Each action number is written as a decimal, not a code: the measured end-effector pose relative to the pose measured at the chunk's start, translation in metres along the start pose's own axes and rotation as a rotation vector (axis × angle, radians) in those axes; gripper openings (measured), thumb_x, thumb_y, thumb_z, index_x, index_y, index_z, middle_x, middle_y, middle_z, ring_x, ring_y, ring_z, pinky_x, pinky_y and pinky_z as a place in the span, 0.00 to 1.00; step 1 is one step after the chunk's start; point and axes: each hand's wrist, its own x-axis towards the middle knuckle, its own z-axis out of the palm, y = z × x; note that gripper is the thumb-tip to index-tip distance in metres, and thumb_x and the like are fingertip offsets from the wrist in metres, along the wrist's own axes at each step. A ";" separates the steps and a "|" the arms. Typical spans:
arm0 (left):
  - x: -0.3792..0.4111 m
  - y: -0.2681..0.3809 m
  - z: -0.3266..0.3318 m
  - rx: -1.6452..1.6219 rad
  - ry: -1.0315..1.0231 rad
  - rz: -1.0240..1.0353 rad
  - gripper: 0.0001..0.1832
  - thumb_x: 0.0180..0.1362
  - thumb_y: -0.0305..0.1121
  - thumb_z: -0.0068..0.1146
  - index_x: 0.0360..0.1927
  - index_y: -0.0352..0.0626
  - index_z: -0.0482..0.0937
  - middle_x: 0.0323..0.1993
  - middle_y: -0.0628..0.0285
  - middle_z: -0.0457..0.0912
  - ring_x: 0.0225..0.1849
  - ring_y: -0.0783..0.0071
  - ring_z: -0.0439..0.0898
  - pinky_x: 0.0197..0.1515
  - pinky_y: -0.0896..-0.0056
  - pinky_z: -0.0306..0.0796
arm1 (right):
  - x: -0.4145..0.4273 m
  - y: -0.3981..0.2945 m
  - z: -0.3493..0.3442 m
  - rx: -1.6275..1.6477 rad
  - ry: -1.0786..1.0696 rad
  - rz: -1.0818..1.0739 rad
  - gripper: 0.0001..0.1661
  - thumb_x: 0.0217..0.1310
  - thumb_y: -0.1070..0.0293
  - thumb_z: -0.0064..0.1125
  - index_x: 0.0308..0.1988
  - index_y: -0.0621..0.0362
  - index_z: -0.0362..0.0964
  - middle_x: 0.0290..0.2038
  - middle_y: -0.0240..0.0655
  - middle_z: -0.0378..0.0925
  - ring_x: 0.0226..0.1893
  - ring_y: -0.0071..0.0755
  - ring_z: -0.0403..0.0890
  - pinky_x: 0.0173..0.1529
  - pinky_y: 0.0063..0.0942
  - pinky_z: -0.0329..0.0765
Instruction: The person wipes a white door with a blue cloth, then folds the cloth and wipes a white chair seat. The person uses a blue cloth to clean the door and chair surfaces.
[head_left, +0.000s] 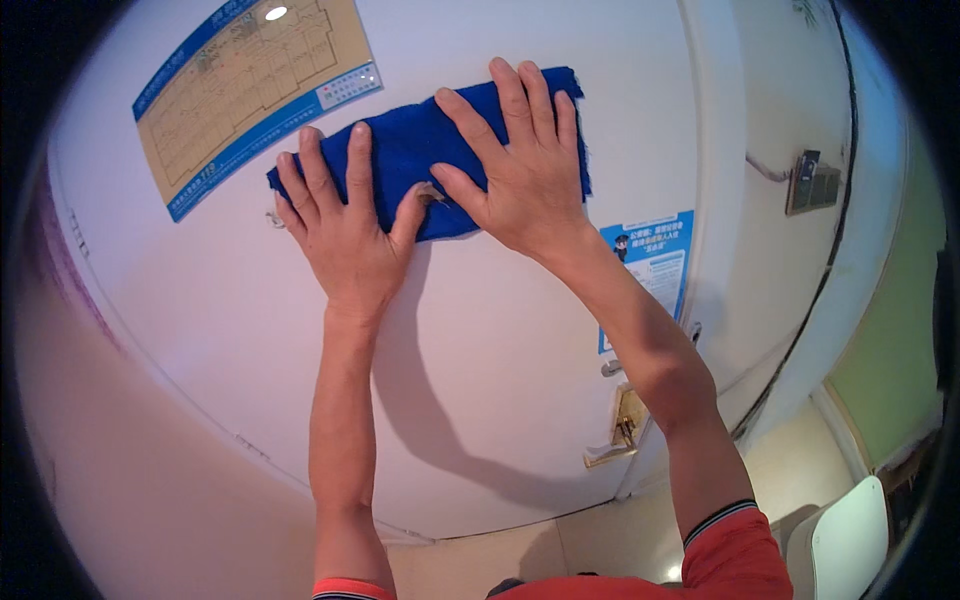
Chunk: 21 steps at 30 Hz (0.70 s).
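Observation:
A blue cloth (409, 154) lies spread flat against a white door (495, 330), its edges slightly frayed. My left hand (350, 244) presses the cloth's left part with fingers spread, some fingertips reaching past its upper edge. At the left thumb's tip is a small pale scrap (429, 193), perhaps tape or a bandage. On the cloth's right part rests my right hand (529, 176), fingers apart and pointing up, with two fingertips beyond the top edge. Between them, both hands hold the cloth against the door.
A floor-plan sign (255, 97) is fixed at the door's upper left. A blue and white notice (652, 251) sits partly behind my right forearm, above a brass-coloured door handle (624, 435). A wall switch panel (814, 187) is on the right. A white chair back (844, 544) stands lower right.

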 end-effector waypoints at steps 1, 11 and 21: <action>0.000 0.000 0.001 0.001 0.002 0.008 0.41 0.57 0.62 0.59 0.72 0.63 0.64 0.77 0.52 0.48 0.77 0.41 0.44 0.70 0.29 0.41 | 0.000 0.002 0.001 0.000 0.005 -0.005 0.35 0.58 0.41 0.61 0.63 0.35 0.69 0.67 0.49 0.60 0.70 0.57 0.57 0.68 0.62 0.54; 0.001 -0.003 0.001 -0.056 0.024 -0.007 0.39 0.58 0.61 0.58 0.72 0.68 0.63 0.77 0.57 0.49 0.77 0.45 0.45 0.72 0.33 0.41 | 0.001 0.002 0.004 -0.076 -0.094 -0.039 0.37 0.61 0.40 0.58 0.66 0.36 0.65 0.69 0.55 0.56 0.71 0.64 0.53 0.69 0.66 0.51; -0.005 -0.006 0.005 -0.118 0.011 0.012 0.37 0.58 0.67 0.54 0.72 0.79 0.61 0.78 0.62 0.49 0.78 0.48 0.44 0.73 0.35 0.40 | -0.007 0.007 0.009 -0.112 -0.075 -0.050 0.36 0.59 0.40 0.58 0.64 0.38 0.67 0.68 0.56 0.56 0.69 0.66 0.55 0.67 0.68 0.51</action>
